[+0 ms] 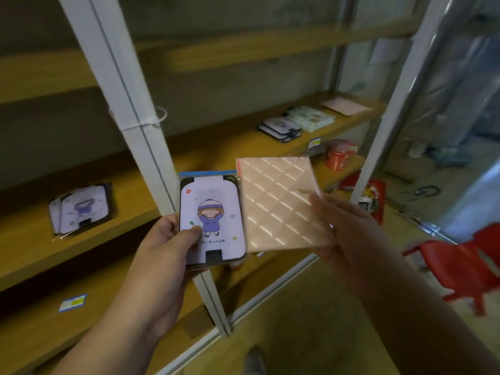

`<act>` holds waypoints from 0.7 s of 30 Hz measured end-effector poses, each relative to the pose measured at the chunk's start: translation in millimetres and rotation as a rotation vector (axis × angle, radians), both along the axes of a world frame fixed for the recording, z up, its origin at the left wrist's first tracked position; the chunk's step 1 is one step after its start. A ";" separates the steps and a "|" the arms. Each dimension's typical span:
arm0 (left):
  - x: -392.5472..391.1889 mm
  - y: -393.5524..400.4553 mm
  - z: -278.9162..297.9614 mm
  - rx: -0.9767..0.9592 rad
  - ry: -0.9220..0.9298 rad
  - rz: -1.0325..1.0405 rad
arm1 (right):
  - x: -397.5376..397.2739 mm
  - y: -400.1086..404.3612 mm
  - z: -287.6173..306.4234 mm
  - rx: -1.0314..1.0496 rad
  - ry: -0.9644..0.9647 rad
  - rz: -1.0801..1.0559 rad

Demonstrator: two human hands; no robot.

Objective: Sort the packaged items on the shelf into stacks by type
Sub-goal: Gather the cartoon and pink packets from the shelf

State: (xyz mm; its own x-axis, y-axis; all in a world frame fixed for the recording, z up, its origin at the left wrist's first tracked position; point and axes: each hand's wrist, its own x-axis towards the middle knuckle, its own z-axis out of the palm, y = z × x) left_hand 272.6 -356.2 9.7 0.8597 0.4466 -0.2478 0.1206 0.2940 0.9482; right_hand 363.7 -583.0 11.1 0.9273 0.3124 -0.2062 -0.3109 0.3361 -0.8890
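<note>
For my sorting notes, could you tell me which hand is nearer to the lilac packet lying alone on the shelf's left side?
Left. The left hand is just right of the lilac packet; the right hand is farther right.

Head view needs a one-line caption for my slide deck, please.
Left hand holds a purple cartoon packet, right hand a pink quilted packet, before a wooden shelf.

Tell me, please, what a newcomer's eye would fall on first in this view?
Front and centre, the left hand holds a purple cartoon-girl pack, and beside it the right hand holds a pink quilted pack. Behind them, small stacks sit on the wooden shelf, upper right.
</note>
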 end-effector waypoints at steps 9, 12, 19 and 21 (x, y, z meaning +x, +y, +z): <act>134.9 -38.5 -3.7 -0.010 -0.003 -0.150 | 104.1 -47.7 -10.0 -0.031 -0.006 -0.142; 193.0 -46.2 -4.9 -0.049 0.006 -0.152 | 152.9 -57.9 -11.1 -0.105 -0.021 -0.172; 312.2 -56.0 -11.3 -0.058 0.068 -0.102 | 248.3 -67.0 -23.7 -0.065 0.036 -0.209; 340.0 -56.7 -12.4 -0.035 0.081 -0.071 | 266.0 -69.3 -28.4 -0.044 0.061 -0.195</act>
State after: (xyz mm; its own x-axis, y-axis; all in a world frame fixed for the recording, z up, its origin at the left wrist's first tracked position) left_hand 612.6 -413.0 -2.7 0.8652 0.3753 -0.3326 0.2183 0.3152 0.9236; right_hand 629.7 -652.2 -17.3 0.9548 0.1176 -0.2731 -0.2973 0.3568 -0.8856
